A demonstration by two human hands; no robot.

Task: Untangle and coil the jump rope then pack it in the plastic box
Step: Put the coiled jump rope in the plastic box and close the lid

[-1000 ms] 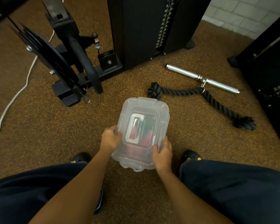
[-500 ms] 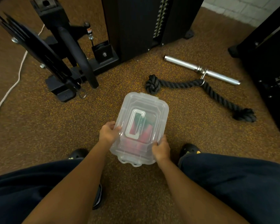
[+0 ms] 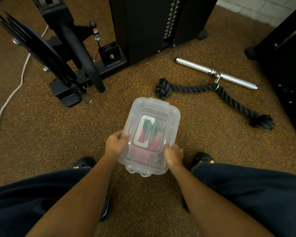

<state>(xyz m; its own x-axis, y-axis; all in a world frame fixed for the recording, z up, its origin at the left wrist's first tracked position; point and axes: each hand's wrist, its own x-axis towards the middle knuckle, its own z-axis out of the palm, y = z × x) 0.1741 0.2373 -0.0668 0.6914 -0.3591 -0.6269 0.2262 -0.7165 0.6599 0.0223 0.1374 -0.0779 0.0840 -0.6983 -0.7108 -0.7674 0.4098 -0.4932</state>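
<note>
A clear plastic box (image 3: 156, 108) with its lid on sits low over the brown speckled floor between my feet. Through the lid, red and green shapes of the jump rope (image 3: 152, 137) show blurred inside. My left hand (image 3: 115, 144) grips the box's left edge, thumb on the lid. On the near right corner, my right hand (image 3: 173, 155) curls round the rim.
A black knotted gym rope (image 3: 191, 89) clipped to a steel bar (image 3: 215, 73) lies just beyond the box. A black weight machine (image 3: 152, 26) and a plate rack (image 3: 63, 65) stand behind. A white cord (image 3: 10, 96) runs along the left floor. My shoes flank the box.
The box has shifted slightly nearer to me with both hands still on it; the view has tilted a little.
</note>
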